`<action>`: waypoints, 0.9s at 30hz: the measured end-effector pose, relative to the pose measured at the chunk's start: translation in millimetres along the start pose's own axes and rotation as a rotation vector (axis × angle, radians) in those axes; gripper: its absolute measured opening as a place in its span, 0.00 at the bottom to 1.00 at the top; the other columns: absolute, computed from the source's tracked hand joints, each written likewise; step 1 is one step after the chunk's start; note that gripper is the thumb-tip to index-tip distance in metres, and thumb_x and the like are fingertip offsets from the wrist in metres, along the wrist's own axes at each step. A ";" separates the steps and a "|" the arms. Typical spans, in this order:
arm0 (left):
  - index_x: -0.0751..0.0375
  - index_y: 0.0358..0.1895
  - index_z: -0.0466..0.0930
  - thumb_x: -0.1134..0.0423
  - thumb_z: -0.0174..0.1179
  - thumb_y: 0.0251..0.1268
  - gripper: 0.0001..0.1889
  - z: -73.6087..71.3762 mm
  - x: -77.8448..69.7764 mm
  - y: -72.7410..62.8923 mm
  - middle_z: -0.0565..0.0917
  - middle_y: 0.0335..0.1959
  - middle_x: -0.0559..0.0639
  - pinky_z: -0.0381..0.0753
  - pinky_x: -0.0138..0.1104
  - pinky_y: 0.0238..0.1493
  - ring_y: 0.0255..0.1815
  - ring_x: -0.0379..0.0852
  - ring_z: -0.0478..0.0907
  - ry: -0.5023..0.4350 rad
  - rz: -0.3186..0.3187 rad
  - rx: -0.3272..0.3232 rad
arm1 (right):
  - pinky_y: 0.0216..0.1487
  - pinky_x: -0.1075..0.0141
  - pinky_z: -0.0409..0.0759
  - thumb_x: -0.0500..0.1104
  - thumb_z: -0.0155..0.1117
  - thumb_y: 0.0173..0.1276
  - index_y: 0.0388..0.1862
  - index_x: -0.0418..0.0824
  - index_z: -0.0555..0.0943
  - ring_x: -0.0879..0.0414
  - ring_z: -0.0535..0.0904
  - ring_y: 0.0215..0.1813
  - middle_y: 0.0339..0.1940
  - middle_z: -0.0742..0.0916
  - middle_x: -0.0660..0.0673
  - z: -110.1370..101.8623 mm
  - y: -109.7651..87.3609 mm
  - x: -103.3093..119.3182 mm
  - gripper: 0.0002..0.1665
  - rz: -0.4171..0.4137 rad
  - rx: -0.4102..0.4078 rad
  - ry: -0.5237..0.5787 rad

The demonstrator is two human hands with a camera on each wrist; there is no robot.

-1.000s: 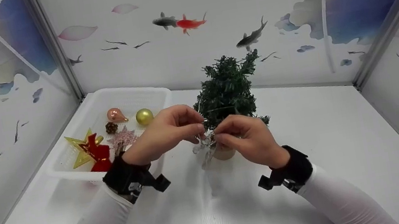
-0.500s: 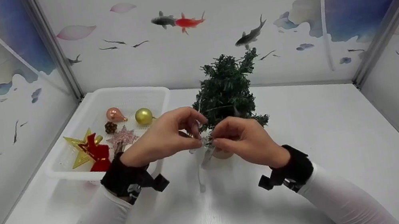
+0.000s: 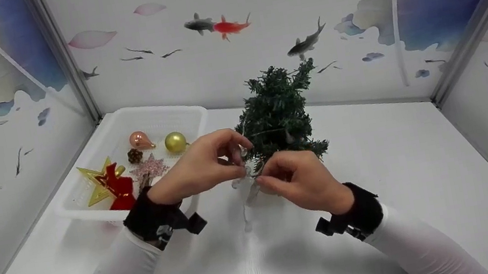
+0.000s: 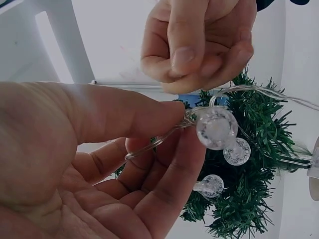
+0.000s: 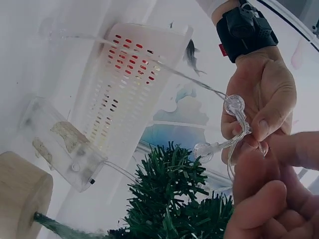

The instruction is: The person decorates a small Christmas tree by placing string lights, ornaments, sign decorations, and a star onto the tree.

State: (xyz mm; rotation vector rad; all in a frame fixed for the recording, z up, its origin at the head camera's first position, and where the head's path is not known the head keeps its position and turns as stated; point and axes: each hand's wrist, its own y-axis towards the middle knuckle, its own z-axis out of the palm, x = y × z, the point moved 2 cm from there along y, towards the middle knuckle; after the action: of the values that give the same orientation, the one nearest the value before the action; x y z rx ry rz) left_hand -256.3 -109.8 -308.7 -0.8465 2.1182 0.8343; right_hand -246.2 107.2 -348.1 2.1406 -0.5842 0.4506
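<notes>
A clear string light hangs between my hands, with round crackled bulbs on a thin wire. My left hand pinches the tangled wire between thumb and index finger, just beside a bulb. Close on its right, my right hand pinches a loop of the same wire; its other fingers are curled. One strand dangles below, ending in a bulb. Behind the hands stands a small green Christmas tree, its wooden base visible in the right wrist view. Near that base is a transparent battery box with wires running from it.
To the left stands a white perforated basket. It holds a gold star, a red ornament, a gold ball, a copper drop bauble, a pine cone and a pink glitter star. White panels enclose the table.
Both hands have shifted slightly left, and the right one has dropped a little toward me. The dangling strand has swung left. Both hands still hold the string light.
</notes>
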 end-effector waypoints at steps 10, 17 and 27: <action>0.59 0.54 0.76 0.71 0.66 0.57 0.20 1.5 -0.9 -0.3 0.80 0.34 0.50 0.80 0.34 0.38 0.37 0.44 0.79 -0.024 0.006 0.007 | 0.19 0.67 0.76 0.51 0.65 0.66 0.37 0.52 0.87 0.59 0.76 0.15 0.23 0.86 0.53 14.5 -4.4 -5.6 0.07 0.227 0.142 0.111; 0.57 0.53 0.77 0.70 0.65 0.58 0.18 0.8 -1.0 0.0 0.80 0.33 0.50 0.79 0.35 0.38 0.37 0.44 0.79 -0.033 -0.011 -0.003 | 0.20 0.67 0.75 0.35 0.65 0.66 0.36 0.38 0.87 0.51 0.79 0.19 0.24 0.86 0.43 8.1 -0.9 5.2 0.05 0.218 0.040 0.260; 0.60 0.51 0.79 0.66 0.65 0.60 0.15 -0.1 -2.2 -0.8 0.81 0.35 0.55 0.81 0.39 0.41 0.38 0.48 0.81 -0.113 -0.102 -0.015 | 0.30 0.78 0.77 0.30 0.74 0.51 0.36 0.41 0.88 0.65 0.80 0.28 0.32 0.87 0.49 -0.7 6.6 -5.9 0.13 -0.531 -0.046 -0.093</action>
State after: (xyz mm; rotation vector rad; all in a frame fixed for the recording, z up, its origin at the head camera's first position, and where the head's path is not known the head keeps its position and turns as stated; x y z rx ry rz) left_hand -254.5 -109.7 -307.2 -0.8869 1.9567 0.8256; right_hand -254.8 105.7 -346.5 2.1728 -0.0598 0.0432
